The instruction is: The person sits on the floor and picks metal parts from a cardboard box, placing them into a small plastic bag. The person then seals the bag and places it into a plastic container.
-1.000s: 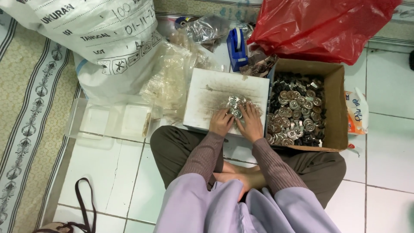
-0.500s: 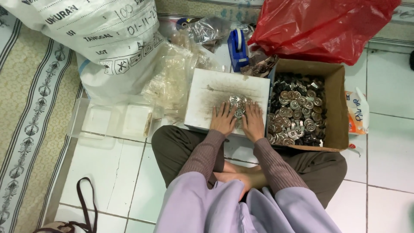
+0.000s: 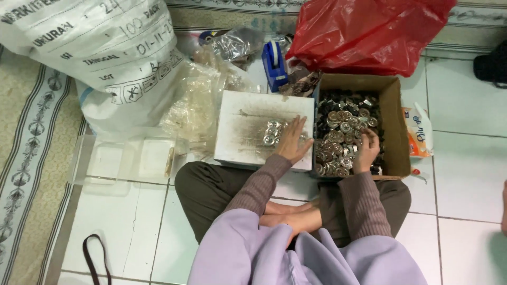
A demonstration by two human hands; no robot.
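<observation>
I sit cross-legged on a tiled floor. My left hand (image 3: pixel 292 139) lies flat, fingers spread, on a worn white board (image 3: pixel 248 119), touching a small cluster of round silver metal caps (image 3: pixel 272 132). My right hand (image 3: pixel 366 150) reaches into a brown cardboard box (image 3: pixel 397 126) filled with many silver and dark round metal pieces (image 3: pixel 341 124). Its fingers curl down among the pieces; whether they hold any is hidden.
A large white printed sack (image 3: pixel 90 47) lies at top left. A red plastic bag (image 3: pixel 364 31) sits behind the box, with a blue tape dispenser (image 3: pixel 274 64) and crumpled clear plastic bags (image 3: pixel 198 103) beside it. A clear plastic tray (image 3: pixel 124 161) is at left, a small white packet (image 3: pixel 420 134) at right.
Both hands were together on the pile of caps on the board. My right hand has since moved right into the cardboard box, while my left hand stays on the caps.
</observation>
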